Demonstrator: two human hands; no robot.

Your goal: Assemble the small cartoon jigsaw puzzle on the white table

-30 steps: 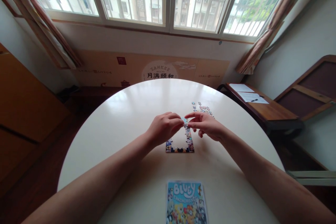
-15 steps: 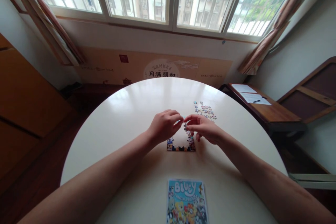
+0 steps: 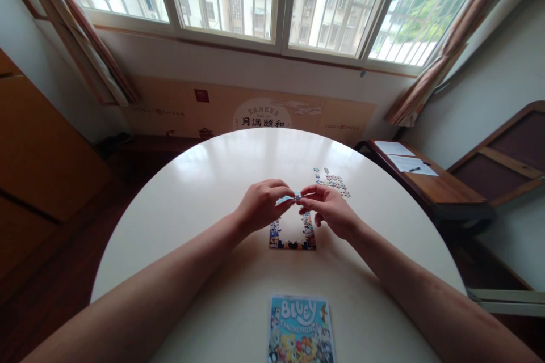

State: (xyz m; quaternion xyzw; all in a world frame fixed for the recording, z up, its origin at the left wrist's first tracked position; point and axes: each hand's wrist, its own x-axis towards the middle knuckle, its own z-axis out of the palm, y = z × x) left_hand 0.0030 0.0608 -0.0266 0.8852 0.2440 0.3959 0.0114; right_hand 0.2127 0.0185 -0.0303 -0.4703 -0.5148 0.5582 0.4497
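Observation:
My left hand (image 3: 263,204) and my right hand (image 3: 327,208) meet fingertip to fingertip over the middle of a round white table (image 3: 204,181). Both pinch small jigsaw pieces (image 3: 297,197) between thumb and fingers, pressed together just above the table. Right below them lies a partly built puzzle frame (image 3: 292,240), with its bottom edge and two short sides joined. A heap of loose puzzle pieces (image 3: 334,181) lies beyond my right hand.
A Bluey puzzle picture card (image 3: 300,330) lies at the near table edge. A dark wooden side table (image 3: 426,181) with papers (image 3: 405,157) and a pen stands to the right. Windows, curtains and a cardboard panel (image 3: 255,110) are behind the table.
Both hands stayed together over the puzzle frame, shifting only slightly; the pieces between the fingertips were turned and pressed closer. The camera tilted a little.

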